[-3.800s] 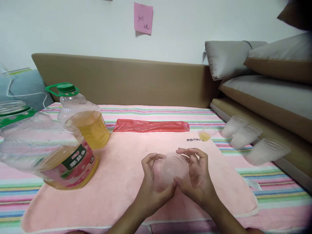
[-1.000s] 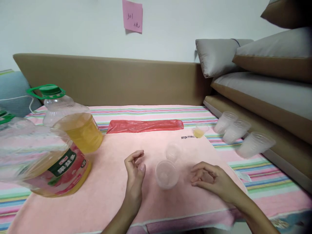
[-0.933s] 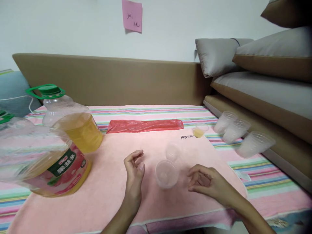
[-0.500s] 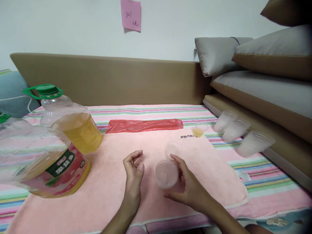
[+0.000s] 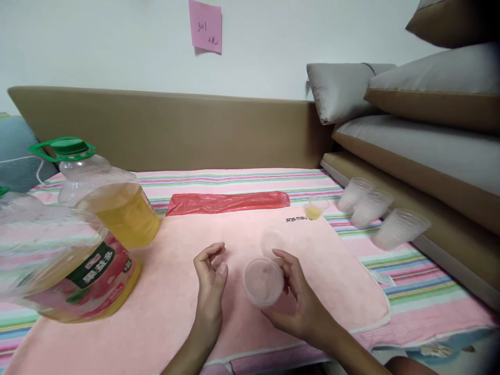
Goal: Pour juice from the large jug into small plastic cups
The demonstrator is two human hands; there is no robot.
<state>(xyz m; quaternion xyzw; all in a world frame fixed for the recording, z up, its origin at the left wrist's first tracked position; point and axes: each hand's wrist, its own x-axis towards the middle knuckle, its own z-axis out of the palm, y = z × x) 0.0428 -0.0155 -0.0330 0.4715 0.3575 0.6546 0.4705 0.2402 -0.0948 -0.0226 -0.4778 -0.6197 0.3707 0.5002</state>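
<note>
A clear plastic cup point(image 5: 263, 282) is in the fingers of my right hand point(image 5: 300, 297), its round rim facing up toward me over the pink towel point(image 5: 164, 291). My thumb lies at its near edge and my fingers bend around its right side. To the left of the cup, my left hand point(image 5: 210, 281) hovers with curled fingers, thumb apart, holding nothing. Just beyond the cup, a second translucent round piece point(image 5: 272, 240) rests on the towel; whether it is a cup or a lid I cannot tell.
Two big jugs of yellow drink, one with a label point(image 5: 96, 276) and one with a green cap point(image 5: 70, 148), stand at left. A red plastic bag point(image 5: 228, 202) lies behind the towel. A small cup of yellow liquid point(image 5: 313, 211) and three cup stacks point(image 5: 400, 229) are at right, beside cushions point(image 5: 422, 151).
My right thumb and fingers have closed in on the cup, which has tilted slightly. My left hand keeps its pose. The whole view has shifted a little.
</note>
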